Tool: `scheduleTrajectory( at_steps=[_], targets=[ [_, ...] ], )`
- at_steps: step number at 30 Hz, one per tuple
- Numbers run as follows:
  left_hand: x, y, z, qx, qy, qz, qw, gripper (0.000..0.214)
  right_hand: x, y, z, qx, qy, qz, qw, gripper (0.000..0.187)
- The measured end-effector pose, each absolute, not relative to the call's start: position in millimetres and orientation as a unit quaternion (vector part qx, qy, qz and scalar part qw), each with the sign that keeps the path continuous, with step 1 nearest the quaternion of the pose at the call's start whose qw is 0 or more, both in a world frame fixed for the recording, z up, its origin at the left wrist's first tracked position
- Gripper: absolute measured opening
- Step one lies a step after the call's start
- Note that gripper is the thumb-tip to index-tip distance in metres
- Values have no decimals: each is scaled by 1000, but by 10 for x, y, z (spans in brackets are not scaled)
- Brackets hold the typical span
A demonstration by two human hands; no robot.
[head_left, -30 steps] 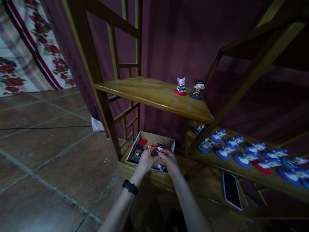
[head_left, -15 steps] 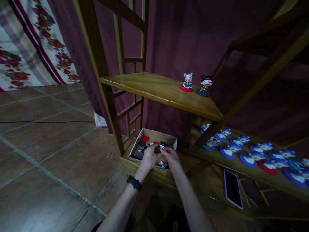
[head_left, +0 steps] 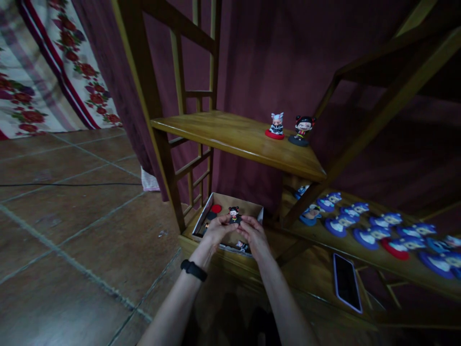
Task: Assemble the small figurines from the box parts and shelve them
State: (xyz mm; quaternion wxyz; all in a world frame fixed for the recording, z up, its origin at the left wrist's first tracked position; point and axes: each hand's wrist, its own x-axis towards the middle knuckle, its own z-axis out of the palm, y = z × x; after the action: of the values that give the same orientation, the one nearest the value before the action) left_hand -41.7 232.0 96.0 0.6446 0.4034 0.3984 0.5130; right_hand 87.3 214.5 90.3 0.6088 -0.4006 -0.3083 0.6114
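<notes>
Both my hands meet over an open cardboard box (head_left: 252, 208) on the lowest wooden shelf. My left hand (head_left: 216, 229) and my right hand (head_left: 253, 232) pinch a small black-haired figurine (head_left: 234, 214) between their fingertips, held upright above the box. Inside the box lie a red round base (head_left: 216, 208), dark bases and more small figures. A black band sits on my left wrist.
On the middle shelf (head_left: 230, 137) stand a white-haired figurine on a red base (head_left: 275, 127) and a black-haired one on a dark base (head_left: 302, 129). Several blue-based figures (head_left: 363, 226) line a lower shelf at right. A phone (head_left: 346, 282) lies below. Tiled floor spreads left.
My hands have lifted slightly and the figurine now stands upright between the fingertips, clear of the box contents. The view has shifted a little.
</notes>
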Motion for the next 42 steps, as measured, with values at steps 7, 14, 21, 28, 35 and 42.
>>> scheduleTrajectory(
  at_steps=[7,14,21,28,35,42],
  targets=[
    [-437,2314,969,314,345,489,738,40,893,2148,880,-413,-318,602,605,32],
    [-456,2318,966,278,317,480,770,35,910,2153,897,-401,-341,593,609,33],
    [-426,2338,970,315,355,492,730,40,916,2137,937,-428,-367,573,595,28],
    [-347,2324,960,431,424,527,598,44,897,2150,855,-435,-348,584,591,31],
    [-333,2325,927,476,435,526,555,42,891,2169,815,-413,-292,640,578,32],
    [-353,2343,933,508,451,547,489,49,882,2194,789,-409,-278,650,577,31]
  ],
)
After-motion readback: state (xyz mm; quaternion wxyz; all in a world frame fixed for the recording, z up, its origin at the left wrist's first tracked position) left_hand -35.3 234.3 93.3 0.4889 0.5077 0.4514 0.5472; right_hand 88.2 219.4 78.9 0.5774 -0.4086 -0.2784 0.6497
